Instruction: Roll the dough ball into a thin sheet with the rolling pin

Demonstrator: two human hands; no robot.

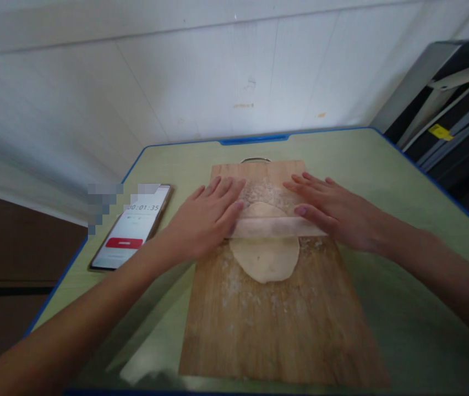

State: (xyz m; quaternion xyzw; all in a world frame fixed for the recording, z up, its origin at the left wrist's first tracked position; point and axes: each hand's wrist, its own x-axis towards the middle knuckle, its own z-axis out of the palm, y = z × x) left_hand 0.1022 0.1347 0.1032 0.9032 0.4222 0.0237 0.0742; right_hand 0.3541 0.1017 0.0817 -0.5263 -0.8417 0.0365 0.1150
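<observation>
In the head view, I am looking down at a pale green table (383, 170) with a blue edge, pushed close to a white wall (218, 77). A wooden cutting board (284, 341) is lying lengthwise in front of me, its metal handle (256, 159) pointing to the far side. A flat, roundish sheet of dough (266, 258) is resting on the board, somewhat beyond its middle, with white flour (230, 291) scattered around it. A pale rolling pin (271, 226) is lying crosswise over the dough, so that a larger part is showing on my side and a smaller part beyond. My left hand (213, 215) is resting over the pin's left end and my right hand (336, 213) over its right end; both are lying flat, palms down, with fingers stretched forward rather than curling around the pin. To the left of the board, near my left forearm, a phone (132, 225) is lying face up, its screen showing 00:01:35 above a red button. Beyond the table's right edge, a dark, grey-framed structure is standing with a yellow tag (441, 132) on it.
</observation>
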